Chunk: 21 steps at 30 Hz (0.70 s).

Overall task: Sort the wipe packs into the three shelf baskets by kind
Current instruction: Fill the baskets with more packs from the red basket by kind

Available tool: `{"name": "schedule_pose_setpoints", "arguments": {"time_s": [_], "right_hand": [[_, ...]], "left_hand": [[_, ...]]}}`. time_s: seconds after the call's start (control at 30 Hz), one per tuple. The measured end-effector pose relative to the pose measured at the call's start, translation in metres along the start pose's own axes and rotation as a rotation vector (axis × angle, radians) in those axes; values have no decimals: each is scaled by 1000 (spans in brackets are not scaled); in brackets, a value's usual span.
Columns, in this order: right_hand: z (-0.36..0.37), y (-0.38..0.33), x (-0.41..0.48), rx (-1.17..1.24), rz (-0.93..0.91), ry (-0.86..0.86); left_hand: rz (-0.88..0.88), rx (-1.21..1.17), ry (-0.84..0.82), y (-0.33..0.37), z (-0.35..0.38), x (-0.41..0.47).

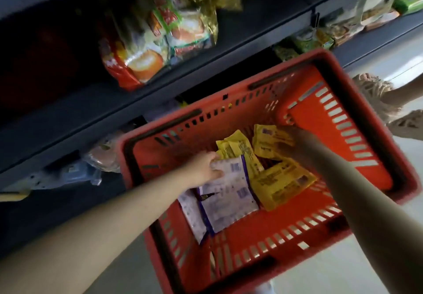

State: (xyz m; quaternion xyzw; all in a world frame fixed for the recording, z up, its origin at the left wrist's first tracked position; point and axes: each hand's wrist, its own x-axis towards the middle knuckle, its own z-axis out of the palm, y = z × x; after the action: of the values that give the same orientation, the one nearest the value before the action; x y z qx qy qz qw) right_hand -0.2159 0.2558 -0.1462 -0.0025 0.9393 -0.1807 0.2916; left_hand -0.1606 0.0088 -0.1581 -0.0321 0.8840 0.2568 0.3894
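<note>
In the red basket (304, 112), the left hand (203, 167) clamps its fingers on a white pack (231, 186). The right hand (299, 140) touches a yellow pack (266, 142); its fingers are too blurred to tell.

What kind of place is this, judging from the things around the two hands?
Probably a shop aisle: a red shopping basket holds yellow wipe packs and white wipe packs, and dark shelves beside it carry bagged goods in bright wrappers.

Print on yellow packs (283, 182) and white packs (229, 193) too blurred to read (shelf bags (158, 30) likewise).
</note>
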Motion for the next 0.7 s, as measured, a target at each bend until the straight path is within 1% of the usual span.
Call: {"name": "schedule_pose_setpoints", "arguments": {"time_s": [0.1,0.17,0.27,0.33,0.4,0.47,0.57,0.63,0.7], "right_hand": [[12,5,26,-45,-46,1],[13,4,32,-86,-47,6],[16,3,34,-163,3,41],[19,2,36,-134,67,30],[21,2,39,-57,90,38],[18,1,37,-23,61,45],[3,-2,23,-86,12,62],[-19,-9,0,25,-3,69],[-55,-22,-33,203,-63,111]], "left_hand": [[6,100,-31,-1,3,18],[-2,145,11,-4,5,26],[-36,233,85,-8,8,30],[-78,262,94,-10,9,29],[-105,256,98,-11,9,27],[-110,162,111,-12,7,25],[-91,-55,146,-7,-4,11],[-88,-171,197,5,-19,-13],[-81,-288,227,24,-41,-50]]}}
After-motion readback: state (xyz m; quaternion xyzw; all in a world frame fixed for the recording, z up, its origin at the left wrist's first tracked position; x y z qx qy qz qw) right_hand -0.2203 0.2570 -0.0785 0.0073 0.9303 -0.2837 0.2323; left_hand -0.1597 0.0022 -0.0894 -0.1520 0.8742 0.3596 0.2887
